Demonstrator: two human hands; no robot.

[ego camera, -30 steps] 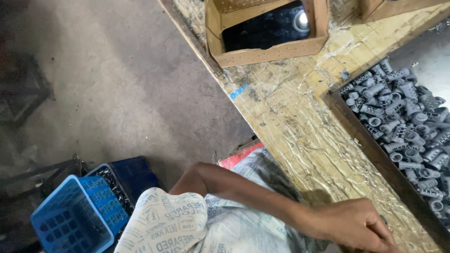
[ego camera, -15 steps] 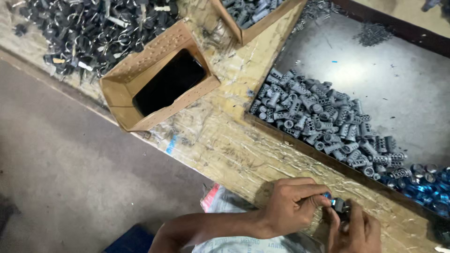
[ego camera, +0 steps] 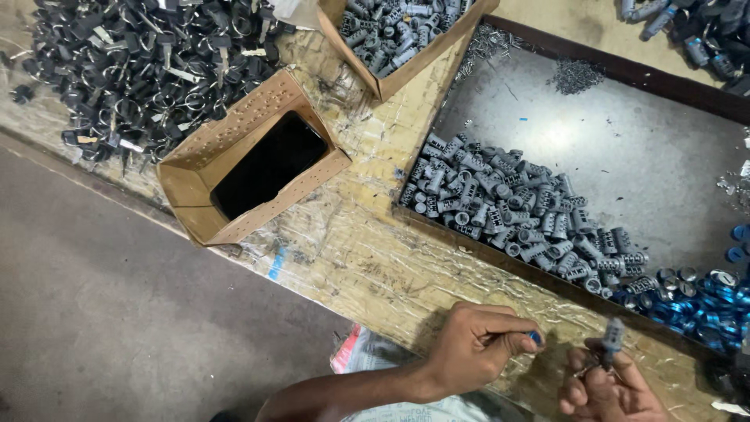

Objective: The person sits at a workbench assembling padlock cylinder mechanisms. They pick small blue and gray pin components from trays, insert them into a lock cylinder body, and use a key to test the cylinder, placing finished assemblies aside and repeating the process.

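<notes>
A long workbench (ego camera: 344, 250), wrapped in scuffed, crinkled plastic film, runs across the view above a grey floor (ego camera: 101, 320). On its right half sits a wide dark-framed metal tray (ego camera: 625, 148), walled so loose parts cannot roll off. Inside it, a heap of grey ribbed cylinders (ego camera: 516, 211) is banked against the near rim, within easy reach of the worker, with blue caps (ego camera: 703, 305) gathered in the near right corner. At upper left lies a large mound of black keys on rings (ego camera: 148, 62). An open cardboard box (ego camera: 250, 164), dark inside, stands beside the mound; a second box (ego camera: 391, 31) above it is filled with grey cylinders.

At the bottom edge, the left hand (ego camera: 469, 348) is closed in a pinch around a small blue piece (ego camera: 536, 337). The right hand (ego camera: 605, 387), partly cut off, grips one grey cylinder (ego camera: 612, 337) upright between its fingertips, just beside the blue piece, as if to line them up.
</notes>
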